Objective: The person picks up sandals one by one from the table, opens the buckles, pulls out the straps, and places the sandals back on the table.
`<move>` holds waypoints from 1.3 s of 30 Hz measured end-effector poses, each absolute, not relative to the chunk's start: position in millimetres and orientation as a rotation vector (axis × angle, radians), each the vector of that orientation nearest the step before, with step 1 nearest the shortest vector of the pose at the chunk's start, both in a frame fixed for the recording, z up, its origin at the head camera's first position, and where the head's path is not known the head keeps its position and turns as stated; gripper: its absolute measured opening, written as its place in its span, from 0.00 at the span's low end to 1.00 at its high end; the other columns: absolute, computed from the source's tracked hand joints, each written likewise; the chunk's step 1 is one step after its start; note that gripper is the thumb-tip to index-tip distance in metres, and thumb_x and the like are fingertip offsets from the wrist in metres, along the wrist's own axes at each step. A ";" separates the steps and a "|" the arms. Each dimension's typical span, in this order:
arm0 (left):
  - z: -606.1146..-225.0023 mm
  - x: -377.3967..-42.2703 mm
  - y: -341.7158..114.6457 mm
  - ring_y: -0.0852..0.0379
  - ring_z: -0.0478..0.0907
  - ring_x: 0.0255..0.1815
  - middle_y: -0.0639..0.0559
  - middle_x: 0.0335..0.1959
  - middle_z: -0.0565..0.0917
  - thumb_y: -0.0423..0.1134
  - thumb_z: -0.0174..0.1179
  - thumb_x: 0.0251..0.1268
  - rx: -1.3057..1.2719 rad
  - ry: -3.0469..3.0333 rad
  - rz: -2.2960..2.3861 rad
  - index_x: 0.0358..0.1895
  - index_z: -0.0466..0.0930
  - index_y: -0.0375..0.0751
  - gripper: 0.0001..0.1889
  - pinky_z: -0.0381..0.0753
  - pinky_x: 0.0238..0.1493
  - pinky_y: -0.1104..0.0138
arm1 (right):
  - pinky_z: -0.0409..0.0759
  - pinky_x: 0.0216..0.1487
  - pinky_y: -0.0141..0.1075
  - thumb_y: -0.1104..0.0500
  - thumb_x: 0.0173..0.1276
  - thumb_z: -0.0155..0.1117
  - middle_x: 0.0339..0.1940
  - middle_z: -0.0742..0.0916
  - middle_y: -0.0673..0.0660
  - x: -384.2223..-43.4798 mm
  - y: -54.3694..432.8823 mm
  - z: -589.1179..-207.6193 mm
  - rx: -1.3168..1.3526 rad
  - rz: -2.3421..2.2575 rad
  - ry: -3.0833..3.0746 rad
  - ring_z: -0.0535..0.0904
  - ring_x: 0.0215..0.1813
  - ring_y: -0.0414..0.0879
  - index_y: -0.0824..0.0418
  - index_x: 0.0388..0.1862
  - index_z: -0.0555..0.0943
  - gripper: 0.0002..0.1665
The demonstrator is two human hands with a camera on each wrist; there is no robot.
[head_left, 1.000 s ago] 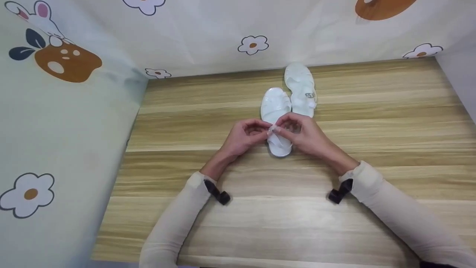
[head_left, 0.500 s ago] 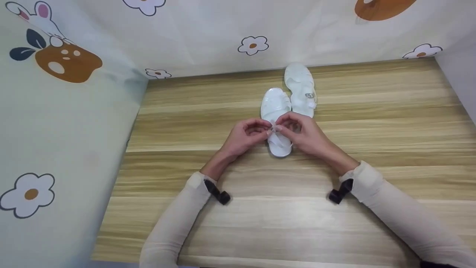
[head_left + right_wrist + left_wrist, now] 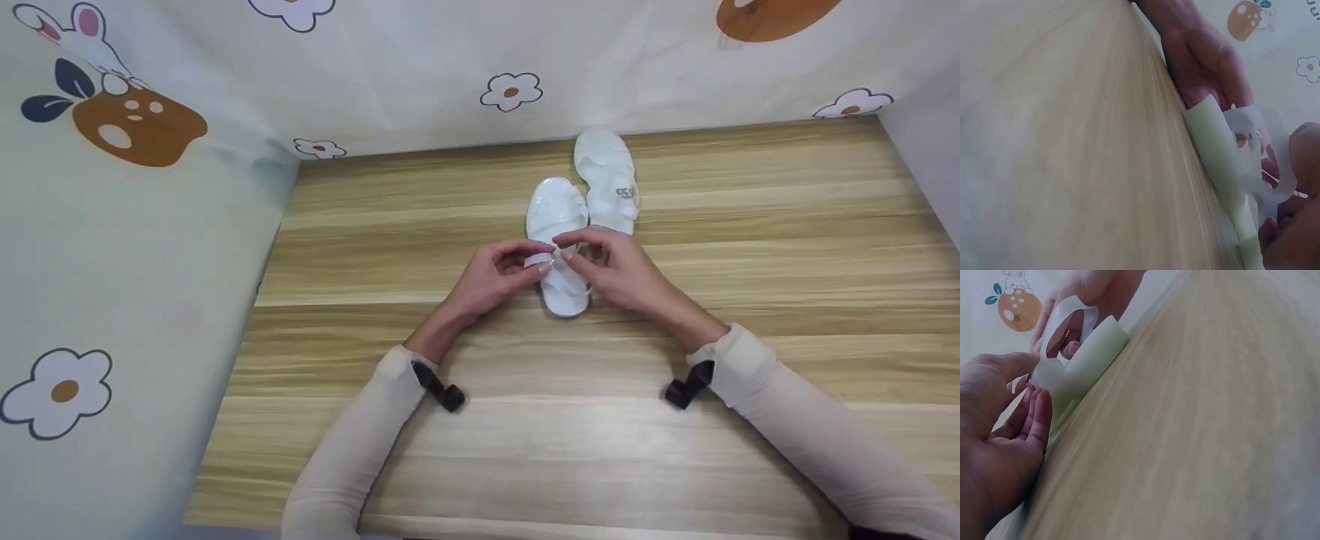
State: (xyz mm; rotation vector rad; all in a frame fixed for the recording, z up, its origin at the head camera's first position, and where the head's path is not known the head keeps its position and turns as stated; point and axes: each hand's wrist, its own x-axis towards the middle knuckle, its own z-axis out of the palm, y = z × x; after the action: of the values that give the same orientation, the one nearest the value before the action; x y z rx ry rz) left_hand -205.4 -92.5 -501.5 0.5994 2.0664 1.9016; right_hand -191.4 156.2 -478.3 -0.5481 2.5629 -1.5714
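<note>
A white sandal lies on the wooden table, its heel toward the person. My left hand pinches its ankle strap near a small metal buckle; the strap's end points left between thumb and forefinger. Just right of the buckle is my right hand, its thumb and forefinger parted beside the strap. In the left wrist view the sandal's pale heel and sole show between both hands. The right wrist view shows a looped strap by the right hand's fingers. A second white sandal lies behind, partly covered by the right hand.
The wood-grain table reaches a patterned backdrop at the back and left. A grey-white wall borders the right side. Black wrist cameras sit on both sleeves.
The strap's end has shifted left and now shows between the left fingers. The right thumb and forefinger have parted from the buckle. Both sandals stay in place.
</note>
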 end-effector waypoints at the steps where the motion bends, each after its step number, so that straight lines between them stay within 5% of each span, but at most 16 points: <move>1: -501.4 -205.5 -92.5 0.57 0.85 0.55 0.48 0.57 0.89 0.38 0.73 0.72 0.599 2.067 1.900 0.60 0.88 0.41 0.16 0.86 0.57 0.67 | 0.76 0.49 0.30 0.53 0.81 0.67 0.55 0.91 0.52 -191.5 156.4 -478.2 -0.552 -1.560 2.561 0.80 0.49 0.46 0.53 0.63 0.89 0.16; 18: -504.8 -206.3 -89.3 0.57 0.84 0.51 0.50 0.50 0.89 0.40 0.75 0.70 0.667 2.216 1.921 0.54 0.87 0.43 0.13 0.83 0.55 0.67 | 0.78 0.44 0.32 0.52 0.77 0.73 0.42 0.90 0.52 -189.3 153.5 -478.3 -0.597 -1.581 2.568 0.82 0.42 0.46 0.57 0.48 0.87 0.10; 32: -501.6 -205.0 -87.3 0.58 0.87 0.55 0.46 0.50 0.90 0.35 0.68 0.73 0.674 2.266 1.904 0.54 0.86 0.39 0.10 0.85 0.59 0.65 | 0.76 0.50 0.40 0.54 0.78 0.71 0.42 0.88 0.54 -188.2 152.8 -478.1 -0.616 -1.578 2.568 0.79 0.45 0.47 0.58 0.48 0.85 0.09; 39: -502.4 -205.8 -87.1 0.57 0.87 0.53 0.44 0.49 0.90 0.34 0.69 0.74 0.623 2.204 1.967 0.53 0.85 0.37 0.10 0.89 0.54 0.64 | 0.75 0.44 0.34 0.53 0.79 0.69 0.37 0.84 0.54 -190.0 156.4 -477.7 -0.555 -1.608 2.530 0.78 0.41 0.47 0.59 0.48 0.83 0.10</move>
State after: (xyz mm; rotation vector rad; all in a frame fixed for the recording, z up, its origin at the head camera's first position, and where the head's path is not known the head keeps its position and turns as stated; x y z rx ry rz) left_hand -205.8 -87.1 -502.4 0.6233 2.2043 1.9666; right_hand -190.0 156.4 -477.7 -0.5550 2.5301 -1.6082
